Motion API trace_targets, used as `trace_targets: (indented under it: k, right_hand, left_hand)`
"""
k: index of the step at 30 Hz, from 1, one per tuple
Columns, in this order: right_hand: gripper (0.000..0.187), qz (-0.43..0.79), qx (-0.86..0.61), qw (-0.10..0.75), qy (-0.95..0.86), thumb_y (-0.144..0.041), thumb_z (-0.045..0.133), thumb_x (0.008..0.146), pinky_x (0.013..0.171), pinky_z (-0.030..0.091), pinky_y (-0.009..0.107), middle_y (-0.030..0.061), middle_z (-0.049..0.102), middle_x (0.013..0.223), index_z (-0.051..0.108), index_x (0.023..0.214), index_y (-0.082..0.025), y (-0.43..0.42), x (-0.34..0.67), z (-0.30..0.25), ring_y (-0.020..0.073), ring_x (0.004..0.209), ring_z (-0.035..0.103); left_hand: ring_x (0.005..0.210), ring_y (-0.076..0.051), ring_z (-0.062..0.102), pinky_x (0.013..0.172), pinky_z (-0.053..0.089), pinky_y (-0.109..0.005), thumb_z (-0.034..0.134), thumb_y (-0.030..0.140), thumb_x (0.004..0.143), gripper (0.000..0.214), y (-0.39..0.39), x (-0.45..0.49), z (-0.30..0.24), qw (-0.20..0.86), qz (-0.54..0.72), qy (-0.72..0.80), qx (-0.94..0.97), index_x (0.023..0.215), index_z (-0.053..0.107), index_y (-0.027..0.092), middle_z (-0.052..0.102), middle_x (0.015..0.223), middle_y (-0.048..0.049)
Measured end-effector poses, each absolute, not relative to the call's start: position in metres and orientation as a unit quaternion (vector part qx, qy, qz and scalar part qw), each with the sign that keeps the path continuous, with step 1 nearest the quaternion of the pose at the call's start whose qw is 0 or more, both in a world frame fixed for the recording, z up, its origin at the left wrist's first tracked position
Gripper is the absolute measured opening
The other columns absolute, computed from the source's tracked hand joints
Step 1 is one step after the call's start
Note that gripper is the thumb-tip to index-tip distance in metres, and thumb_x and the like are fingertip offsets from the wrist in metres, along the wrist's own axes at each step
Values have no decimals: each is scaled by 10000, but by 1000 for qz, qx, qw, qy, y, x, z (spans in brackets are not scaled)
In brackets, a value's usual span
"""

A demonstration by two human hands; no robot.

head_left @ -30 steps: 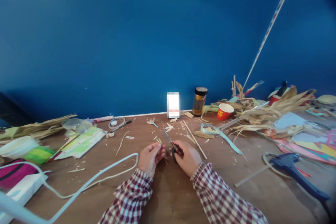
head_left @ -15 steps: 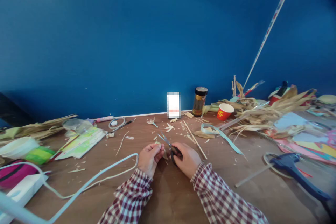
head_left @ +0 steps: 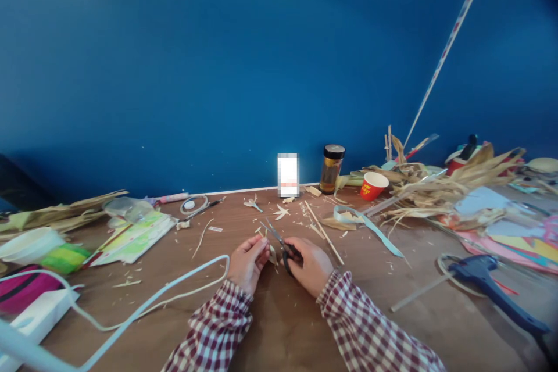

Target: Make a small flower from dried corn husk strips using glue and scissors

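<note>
My right hand (head_left: 308, 264) grips small black-handled scissors (head_left: 279, 239), blades parted and pointing up-left. My left hand (head_left: 247, 263) pinches a small pale strip of dried husk (head_left: 271, 253) right beside the blades. Both hands rest low over the brown table (head_left: 279, 325), close together at the centre. Checked red-and-white sleeves cover both forearms. Tiny husk scraps lie scattered on the table just beyond the hands.
A light-blue cord (head_left: 143, 302) loops at the left. A jar with a black lid (head_left: 331, 168) and a red paper cup (head_left: 372, 185) stand by the blue wall. Dried husks (head_left: 444, 186) pile at the right, a blue glue gun (head_left: 492, 288) lies near them. Papers and a white bowl (head_left: 28, 243) sit left.
The scissors have tilted and shifted slightly left toward the husk piece, blades opening a little. The hands stay almost in place.
</note>
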State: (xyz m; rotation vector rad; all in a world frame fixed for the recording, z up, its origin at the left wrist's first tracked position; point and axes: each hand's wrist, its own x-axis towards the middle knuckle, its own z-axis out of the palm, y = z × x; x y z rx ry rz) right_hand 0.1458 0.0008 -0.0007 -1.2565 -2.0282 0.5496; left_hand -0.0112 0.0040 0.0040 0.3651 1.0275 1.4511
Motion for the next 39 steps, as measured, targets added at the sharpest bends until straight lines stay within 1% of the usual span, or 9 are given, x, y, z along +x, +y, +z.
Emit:
trace_targets:
  k: [4,10,16,22,27,39]
  right_hand:
    - [348,225,-483,351,-771,-202,539,698,745,430,280,24,591,942,527,1044,-236,1,145,-2,153,821,548]
    - [336,230,-476,344,-776,-198,535,703,716,432,272,26,590,909,532,1038,-235,0,144,-1,149,777,545]
    - [309,224,-472,315,-792,-211,540,704,680,417,255,12,585,847,542,1010,-252,-2,145,2,146,738,529]
    - [296,224,-462,298,-805,-207,534,708,666,400,244,8,583,829,554,998,-258,-2,145,3,143,734,520]
    - [293,226,-452,292,-812,-194,517,725,650,390,232,-4,586,800,563,1004,-272,-3,145,7,133,716,516]
    - [340,221,-464,277,-812,-178,514,720,691,405,260,15,617,860,571,1042,-270,-4,145,9,159,782,546]
  left_hand:
    - [505,-80,601,495,513,-145,548,-8,706,133,5,-12,4,617,635,444,141,709,595,116,640,594,-20]
    - [545,-74,611,547,514,-135,533,-11,718,141,6,-12,5,620,642,432,129,684,601,108,644,623,-27]
    - [478,-64,583,480,501,-128,536,31,736,109,5,-12,6,635,623,434,142,711,605,112,630,596,-16]
    - [475,-58,579,490,500,-129,511,19,752,130,6,-14,3,638,625,426,145,720,595,113,614,561,-7]
    - [472,-58,574,484,500,-130,527,44,750,107,5,-15,2,646,617,424,151,716,599,117,614,565,-5]
    - [462,-64,568,465,486,-130,546,66,740,87,4,-14,4,666,608,410,136,708,600,125,611,582,-11]
